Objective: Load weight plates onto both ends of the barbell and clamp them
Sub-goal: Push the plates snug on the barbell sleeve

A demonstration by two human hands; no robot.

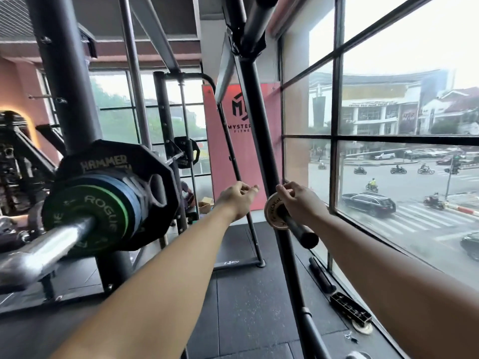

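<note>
A barbell sleeve (46, 244) juts toward me at the lower left, carrying a large black Hammer plate (124, 156), blue plates (121, 187) and a green-rimmed Rogue plate (85, 216) outermost. No clamp shows on it. To the right, a small tan Rogue plate (274, 211) sits on a black storage peg (303, 234) of the rack post. My right hand (300, 200) grips that small plate at its top edge. My left hand (238, 198) hovers just left of the post with fingers loosely curled, holding nothing.
The slanted black rack post (261, 156) stands between my hands. A big window (388, 136) lines the right side. On the sill lie a black clamp-like piece (350, 309) and a small tan plate (363, 327). Black rubber mats (248, 294) cover the floor.
</note>
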